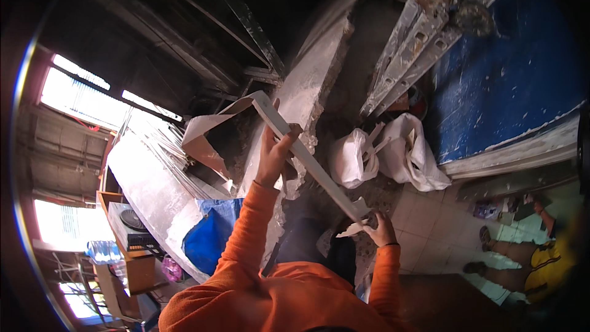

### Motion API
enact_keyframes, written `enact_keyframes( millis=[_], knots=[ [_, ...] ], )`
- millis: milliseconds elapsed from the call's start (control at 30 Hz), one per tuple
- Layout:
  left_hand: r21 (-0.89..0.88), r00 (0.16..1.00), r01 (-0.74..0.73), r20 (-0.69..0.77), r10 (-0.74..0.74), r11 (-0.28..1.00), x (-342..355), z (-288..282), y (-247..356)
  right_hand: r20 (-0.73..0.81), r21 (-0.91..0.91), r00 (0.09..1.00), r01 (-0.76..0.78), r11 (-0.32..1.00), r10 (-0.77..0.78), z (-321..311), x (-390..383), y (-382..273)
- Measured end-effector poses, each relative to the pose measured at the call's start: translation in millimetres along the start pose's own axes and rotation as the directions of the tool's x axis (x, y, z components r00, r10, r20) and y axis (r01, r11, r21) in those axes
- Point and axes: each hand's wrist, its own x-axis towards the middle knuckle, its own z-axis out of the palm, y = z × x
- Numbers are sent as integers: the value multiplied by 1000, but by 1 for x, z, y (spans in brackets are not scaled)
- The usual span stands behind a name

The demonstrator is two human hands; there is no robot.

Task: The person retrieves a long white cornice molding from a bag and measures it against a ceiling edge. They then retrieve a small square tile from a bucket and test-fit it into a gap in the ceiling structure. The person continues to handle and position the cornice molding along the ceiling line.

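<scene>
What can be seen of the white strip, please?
The strip is long, narrow, straight and whitish; its material is unclear. It slants in the air, upper left to lower right. The left hand holds it near its far end, the right hand at its near end. A bent sheet appears at the far end, perhaps joined.

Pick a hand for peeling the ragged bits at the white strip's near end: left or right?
Right, probably: the right hand is at that end, beside the ragged bits; the left hand grips the white strip farther up.
</scene>
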Motion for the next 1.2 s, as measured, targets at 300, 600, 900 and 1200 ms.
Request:
enact_keyframes(
  millis=[300,600,900,1200],
  knots=[
    [178,865,14,491,-101,984,18,-72,59,-171,194,946,306,932,-274,-94,42,-183],
    [299,691,-127,711,-132,946,19,-100,95,-130,-168,502,839,518,-855,-142,45,-398],
    [347,367,106,857,-361,932,9,-134,83,255,-244,445,889,388,-859,-113,90,-449],
    [395,506,-74,806,-306,916,-14,-161,41,260,-239,606,794,558,-752,-88,88,-438]
  ],
)
